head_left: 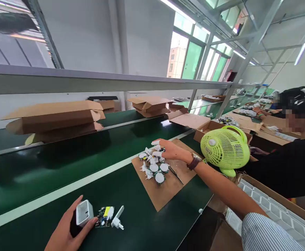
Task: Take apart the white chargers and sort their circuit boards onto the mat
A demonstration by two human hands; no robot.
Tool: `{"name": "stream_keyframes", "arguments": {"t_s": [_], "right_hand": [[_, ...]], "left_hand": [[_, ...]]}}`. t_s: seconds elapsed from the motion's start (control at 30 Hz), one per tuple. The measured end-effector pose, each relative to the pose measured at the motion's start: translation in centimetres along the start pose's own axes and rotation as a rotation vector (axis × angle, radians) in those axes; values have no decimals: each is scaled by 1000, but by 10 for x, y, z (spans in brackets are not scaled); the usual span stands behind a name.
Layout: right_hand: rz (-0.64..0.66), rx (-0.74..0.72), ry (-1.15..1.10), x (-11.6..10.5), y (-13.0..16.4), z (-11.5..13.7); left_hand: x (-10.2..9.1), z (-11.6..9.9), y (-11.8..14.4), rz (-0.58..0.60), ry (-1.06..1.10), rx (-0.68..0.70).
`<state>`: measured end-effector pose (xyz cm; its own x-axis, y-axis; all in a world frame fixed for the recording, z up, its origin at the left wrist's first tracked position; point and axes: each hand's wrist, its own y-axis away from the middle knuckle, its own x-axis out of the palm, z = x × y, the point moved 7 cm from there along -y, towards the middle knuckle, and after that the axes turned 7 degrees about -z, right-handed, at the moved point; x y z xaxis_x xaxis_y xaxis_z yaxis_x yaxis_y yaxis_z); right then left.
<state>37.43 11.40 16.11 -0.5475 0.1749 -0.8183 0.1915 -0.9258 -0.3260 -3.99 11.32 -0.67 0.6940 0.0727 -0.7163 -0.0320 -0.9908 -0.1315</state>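
Note:
My left hand [66, 228] grips a white square charger housing [83, 212] with a black block under it, at the near edge of the green bench. Just right of it lie a small circuit board [104, 216] and a white plug piece [117, 218]. My right hand [169, 150], with white finger cots and a wristwatch, reaches far out over a cardboard sheet [165, 193]. Its fingers touch a pile of small round white parts [153, 162]; whether it holds one I cannot tell.
A green desk fan [225, 148] stands right of the cardboard sheet. Flat cardboard boxes [55, 116] lie on the far conveyor side. A person in black [285, 164] sits at the right. A tray of white cells [269, 209] sits near my right arm.

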Motion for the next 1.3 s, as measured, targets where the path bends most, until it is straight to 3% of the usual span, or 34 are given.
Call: {"name": "stream_keyframes", "arguments": {"t_s": [0.07,0.13,0.3,0.4,0.5,0.63,0.77,1.0,1.17,1.3], "right_hand": [[-14,-12,-24,4,4,25],[61,-59,-42,27,10,53],[353,-376,-17,135,38,122],[365,-481,18,186,42,141],[328,-459,43,211,32,142],[218,-395,20,212,26,127],[134,-430,-93,209,36,117],[-12,-454,-183,213,40,122],[-224,-517,-137,193,39,131],[-376,-509,-118,174,39,132]], "left_hand": [[-1,-5,-1,33,32,8],[-3,-14,-2,4,63,40],[-8,-24,6,-73,118,131],[-9,-21,10,-106,119,136],[-10,-21,11,-124,125,157],[-10,-22,13,-113,133,161],[-10,-24,14,-105,148,177],[-13,-25,16,-63,195,156],[-15,-26,16,-26,313,254],[-14,-21,13,-112,338,200]]}}
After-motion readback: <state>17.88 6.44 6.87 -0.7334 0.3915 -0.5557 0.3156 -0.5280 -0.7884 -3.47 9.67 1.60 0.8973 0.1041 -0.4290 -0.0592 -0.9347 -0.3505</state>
